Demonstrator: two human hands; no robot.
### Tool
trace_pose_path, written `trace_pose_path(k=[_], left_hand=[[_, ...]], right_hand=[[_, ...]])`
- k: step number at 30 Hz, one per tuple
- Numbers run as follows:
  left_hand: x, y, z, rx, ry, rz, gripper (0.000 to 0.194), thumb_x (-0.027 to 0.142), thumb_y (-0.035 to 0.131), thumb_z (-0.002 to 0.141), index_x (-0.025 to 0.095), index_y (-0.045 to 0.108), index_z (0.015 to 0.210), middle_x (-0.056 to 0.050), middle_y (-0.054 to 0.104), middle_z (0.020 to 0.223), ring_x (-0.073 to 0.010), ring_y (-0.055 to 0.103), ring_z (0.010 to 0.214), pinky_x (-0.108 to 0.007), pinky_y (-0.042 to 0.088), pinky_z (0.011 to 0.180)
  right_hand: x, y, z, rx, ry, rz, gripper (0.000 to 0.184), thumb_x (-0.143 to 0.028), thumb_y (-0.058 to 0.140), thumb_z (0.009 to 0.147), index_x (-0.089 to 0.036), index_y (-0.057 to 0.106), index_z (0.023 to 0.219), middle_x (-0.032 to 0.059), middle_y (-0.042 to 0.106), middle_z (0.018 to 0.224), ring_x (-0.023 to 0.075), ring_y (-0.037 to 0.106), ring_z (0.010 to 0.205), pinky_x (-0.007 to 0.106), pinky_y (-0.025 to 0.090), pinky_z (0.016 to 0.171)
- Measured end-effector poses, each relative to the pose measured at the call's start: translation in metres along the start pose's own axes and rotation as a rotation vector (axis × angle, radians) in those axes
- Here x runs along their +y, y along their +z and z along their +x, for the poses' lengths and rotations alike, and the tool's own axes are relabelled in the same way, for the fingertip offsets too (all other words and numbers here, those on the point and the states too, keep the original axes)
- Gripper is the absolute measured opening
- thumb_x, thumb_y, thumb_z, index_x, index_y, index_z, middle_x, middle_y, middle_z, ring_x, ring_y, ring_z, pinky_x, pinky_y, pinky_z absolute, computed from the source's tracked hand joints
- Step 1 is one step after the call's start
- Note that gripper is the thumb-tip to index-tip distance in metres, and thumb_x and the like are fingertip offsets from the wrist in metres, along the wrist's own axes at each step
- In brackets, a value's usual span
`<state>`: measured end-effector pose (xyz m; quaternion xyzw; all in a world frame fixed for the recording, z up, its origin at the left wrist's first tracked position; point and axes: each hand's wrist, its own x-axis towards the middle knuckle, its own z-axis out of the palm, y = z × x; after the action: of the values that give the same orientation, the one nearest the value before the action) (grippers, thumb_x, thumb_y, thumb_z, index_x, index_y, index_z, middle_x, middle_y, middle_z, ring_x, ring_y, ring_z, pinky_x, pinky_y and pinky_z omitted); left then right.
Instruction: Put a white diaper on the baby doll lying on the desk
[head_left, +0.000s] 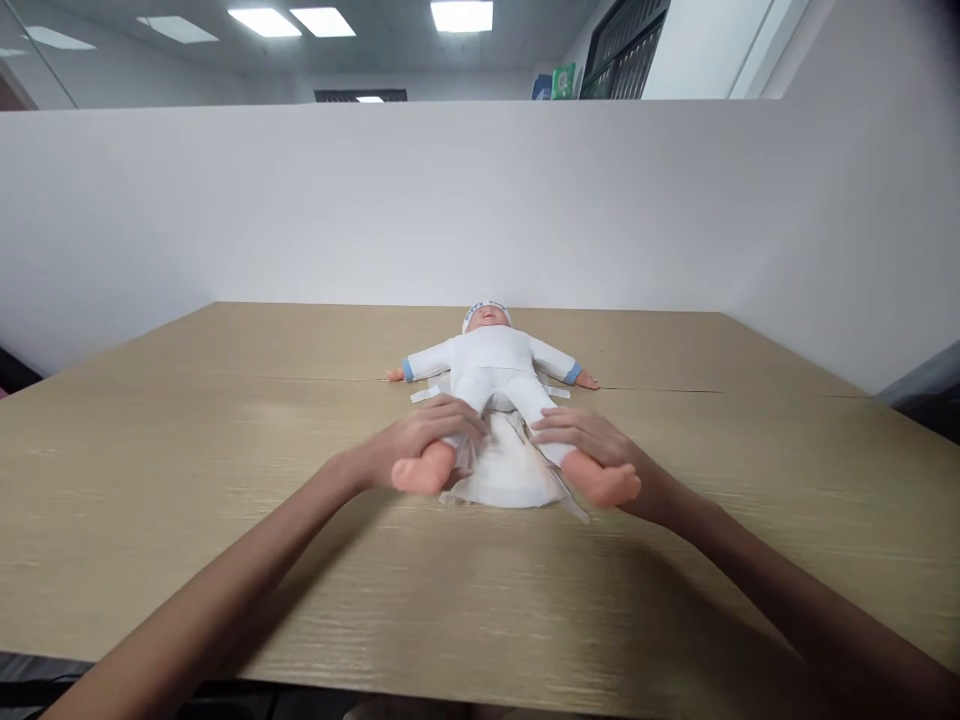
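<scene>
Left hand (429, 432), right hand (592, 440): fingers curved over doll's legs (529, 396), pinch cannot be told | white diaper (511, 472): flared, creased | table (225, 470): wood-grained

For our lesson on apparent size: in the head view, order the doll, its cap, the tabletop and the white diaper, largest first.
1. Tabletop
2. Doll
3. White diaper (visible part)
4. Cap

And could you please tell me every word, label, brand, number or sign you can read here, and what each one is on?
No text can be read with certainty.
Cap on the doll: blue lettering, too small and blurred to read.
Green package in the background: pale markings, too small to make out.
</scene>
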<state>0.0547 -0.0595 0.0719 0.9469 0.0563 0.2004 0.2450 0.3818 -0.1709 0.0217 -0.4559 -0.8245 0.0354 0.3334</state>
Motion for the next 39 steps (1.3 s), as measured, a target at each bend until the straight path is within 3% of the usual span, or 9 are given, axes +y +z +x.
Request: trace_pose_path(k=[4,7,12,18,26,32,35,37,39], left_hand=[[-0.033,0.011,-0.036,-0.060,0.115,0.048,0.052,0.026,0.070,0.097,0.022,0.060,0.147,-0.015,0.064,0.154,-0.0352,0.048,0.155,-0.057,0.046,0.126],[-0.039,0.014,-0.042,-0.123,0.094,0.154,0.062,0.008,0.062,0.095,0.024,0.052,0.155,-0.012,0.058,0.163,-0.0310,0.041,0.162,-0.056,0.045,0.129],[-0.023,0.012,-0.039,-0.169,0.028,0.245,0.072,-0.001,0.059,0.090,0.026,0.048,0.157,-0.007,0.052,0.168,-0.0265,0.038,0.164,-0.054,0.041,0.134],[-0.015,0.012,-0.040,-0.198,-0.027,0.265,0.065,-0.003,0.057,0.094,0.025,0.053,0.153,-0.005,0.050,0.170,-0.0257,0.036,0.165,-0.054,0.041,0.135],[-0.017,0.010,-0.038,-0.189,-0.088,0.148,0.060,-0.004,0.054,0.098,0.030,0.061,0.147,-0.004,0.055,0.166,-0.0238,0.037,0.165,-0.049,0.045,0.132],[0.008,0.006,-0.026,-0.180,-0.268,0.073,0.051,0.003,0.047,0.101,0.027,0.065,0.142,-0.006,0.066,0.152,-0.0266,0.047,0.159,-0.045,0.052,0.122],[0.024,0.019,-0.017,-0.112,-0.359,0.185,0.023,0.033,0.063,0.104,0.021,0.067,0.123,-0.012,0.068,0.141,-0.0336,0.059,0.142,-0.050,0.055,0.115],[0.029,0.033,-0.012,-0.084,-0.391,0.292,0.049,0.059,0.078,0.092,0.019,0.063,0.117,-0.015,0.065,0.142,-0.0372,0.060,0.134,-0.055,0.054,0.113],[0.029,0.047,-0.010,-0.086,-0.421,0.400,0.057,0.059,0.083,0.088,0.018,0.059,0.120,-0.017,0.061,0.145,-0.0386,0.056,0.135,-0.057,0.051,0.115]], right_hand=[[0.036,0.012,-0.029,-0.095,-0.280,-0.088,0.037,-0.025,0.042,0.113,-0.025,0.068,0.140,0.0078,0.064,0.154,0.0265,0.052,0.153,0.047,0.051,0.123],[0.042,0.012,-0.034,-0.148,-0.271,-0.143,0.036,-0.022,0.046,0.113,-0.026,0.064,0.144,0.0069,0.060,0.159,0.0256,0.047,0.157,0.047,0.048,0.126],[0.038,0.007,-0.033,-0.175,-0.288,-0.158,0.039,-0.022,0.048,0.112,-0.029,0.063,0.147,0.0045,0.058,0.162,0.0234,0.048,0.156,0.046,0.039,0.134],[0.034,0.005,-0.034,-0.155,-0.244,-0.148,0.040,-0.025,0.047,0.115,-0.033,0.064,0.150,0.0023,0.059,0.160,0.0227,0.049,0.156,0.051,0.028,0.139],[0.049,0.002,-0.033,-0.258,0.004,0.180,0.036,-0.031,0.048,0.115,-0.034,0.075,0.139,0.0034,0.058,0.161,0.0265,0.049,0.156,0.051,0.046,0.129],[0.022,-0.007,-0.025,-0.251,0.102,0.191,0.036,-0.042,0.050,0.115,-0.031,0.070,0.143,0.0056,0.066,0.152,0.0265,0.054,0.151,0.052,0.047,0.128],[-0.006,0.003,-0.026,-0.228,0.071,-0.037,0.055,-0.053,0.068,0.105,-0.029,0.059,0.153,0.0117,0.060,0.155,0.0346,0.052,0.150,0.060,0.050,0.122],[-0.018,0.017,-0.028,-0.162,0.003,-0.187,0.065,-0.051,0.072,0.101,-0.024,0.055,0.157,0.0168,0.057,0.155,0.0401,0.050,0.148,0.065,0.051,0.119],[-0.021,0.031,-0.030,-0.092,-0.040,-0.287,0.057,-0.037,0.065,0.103,-0.018,0.056,0.156,0.0203,0.057,0.149,0.0412,0.051,0.144,0.066,0.052,0.115]])
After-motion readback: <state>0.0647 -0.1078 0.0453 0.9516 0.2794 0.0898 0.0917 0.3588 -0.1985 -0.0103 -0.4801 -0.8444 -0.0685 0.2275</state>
